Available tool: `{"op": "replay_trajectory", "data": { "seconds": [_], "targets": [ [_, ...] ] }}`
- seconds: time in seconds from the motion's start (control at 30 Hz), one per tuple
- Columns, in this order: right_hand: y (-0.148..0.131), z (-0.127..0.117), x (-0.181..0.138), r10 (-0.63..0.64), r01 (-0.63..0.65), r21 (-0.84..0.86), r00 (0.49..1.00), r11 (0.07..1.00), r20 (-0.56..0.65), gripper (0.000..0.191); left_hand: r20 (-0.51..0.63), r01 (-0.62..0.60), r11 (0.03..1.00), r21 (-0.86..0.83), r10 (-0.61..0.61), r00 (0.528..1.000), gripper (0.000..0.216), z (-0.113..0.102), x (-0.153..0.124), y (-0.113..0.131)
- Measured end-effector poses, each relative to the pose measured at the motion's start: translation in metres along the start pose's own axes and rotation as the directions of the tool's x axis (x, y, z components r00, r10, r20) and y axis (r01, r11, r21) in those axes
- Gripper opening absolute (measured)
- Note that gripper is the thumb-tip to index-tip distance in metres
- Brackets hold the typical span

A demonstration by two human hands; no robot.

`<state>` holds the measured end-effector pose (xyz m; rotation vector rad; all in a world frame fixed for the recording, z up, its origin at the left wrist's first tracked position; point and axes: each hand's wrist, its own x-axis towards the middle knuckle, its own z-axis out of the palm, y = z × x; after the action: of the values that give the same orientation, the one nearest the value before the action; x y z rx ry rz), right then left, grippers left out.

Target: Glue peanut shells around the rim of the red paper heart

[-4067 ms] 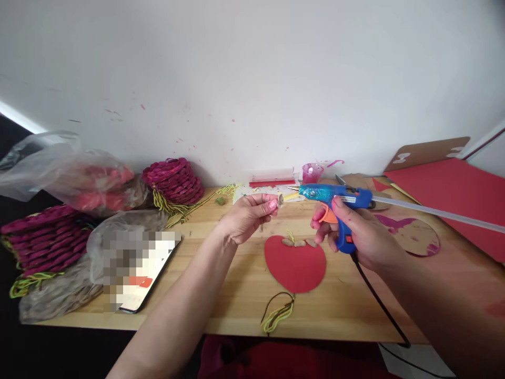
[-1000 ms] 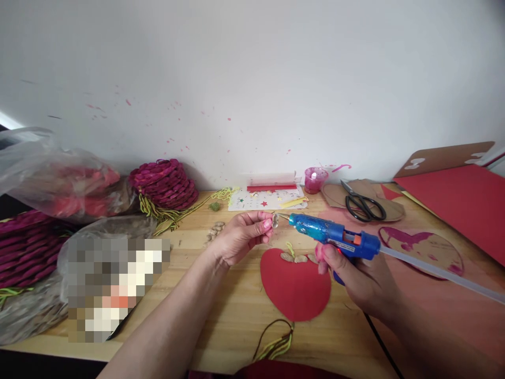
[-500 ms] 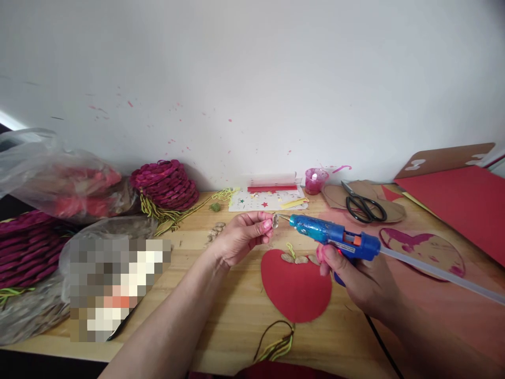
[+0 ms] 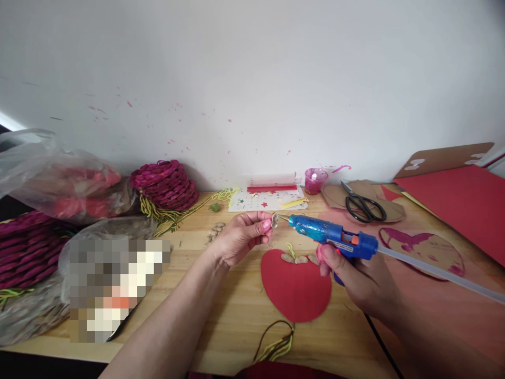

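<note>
A: Wooden table (image 4: 221, 316), left hand (image 4: 236, 239)?
B: Fingertips (image 4: 266, 225) pinched shut on a small shell (image 4: 275, 221), above the red cutout (image 4: 295, 289).
A: Right hand (image 4: 357, 279)?
B: Wrapped round the glue gun (image 4: 331, 235), nozzle at the shell. Best squeeze gently, keeping fingertips clear.

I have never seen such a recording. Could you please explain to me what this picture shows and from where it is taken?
The camera sits on a person's head and looks down at their two bare hands; there is no machine. The left hand pinches a small pale piece. The right hand holds a blue glue gun, its nozzle right at that piece. On the wooden table lie a red apple-shaped paper, black scissors, magenta woven stacks and plastic bags.
</note>
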<state>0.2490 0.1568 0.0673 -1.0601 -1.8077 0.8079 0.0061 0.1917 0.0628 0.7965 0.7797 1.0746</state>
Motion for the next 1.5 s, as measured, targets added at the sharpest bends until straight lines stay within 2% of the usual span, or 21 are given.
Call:
{"op": "replay_trajectory", "data": {
  "seconds": [0.5,0.67,0.8,1.03,1.27,1.5],
  "targets": [
    [0.001,0.0,-0.001,-0.011,0.01,-0.028,1.0,1.0,-0.025,0.036,-0.012,0.015,0.999,0.039,-0.014,1.0,0.034,-0.001,-0.001,0.004],
    [0.005,-0.002,-0.002,0.007,-0.006,0.048,1.0,0.999,-0.019,0.033,0.009,-0.025,0.999,-0.029,0.026,1.0,0.032,-0.001,-0.001,0.005],
    [0.002,-0.001,-0.005,-0.022,0.019,0.082,0.999,0.996,0.04,0.029,-0.002,-0.028,0.996,-0.084,0.028,1.0,0.031,-0.001,0.0,0.005],
    [-0.005,0.002,-0.004,-0.113,0.111,0.035,0.992,0.993,0.064,0.026,0.015,-0.015,0.995,-0.101,0.016,1.0,0.029,-0.002,0.0,0.004],
    [-0.009,0.002,-0.002,-0.129,0.13,-0.009,0.99,0.991,0.062,0.021,0.033,-0.005,0.994,-0.105,0.009,0.999,0.028,-0.002,0.0,0.002],
    [-0.008,0.003,-0.002,-0.115,0.117,-0.03,0.991,0.993,0.066,0.024,0.026,-0.006,0.995,-0.102,0.009,1.0,0.029,-0.001,0.0,0.003]
  ]
}}
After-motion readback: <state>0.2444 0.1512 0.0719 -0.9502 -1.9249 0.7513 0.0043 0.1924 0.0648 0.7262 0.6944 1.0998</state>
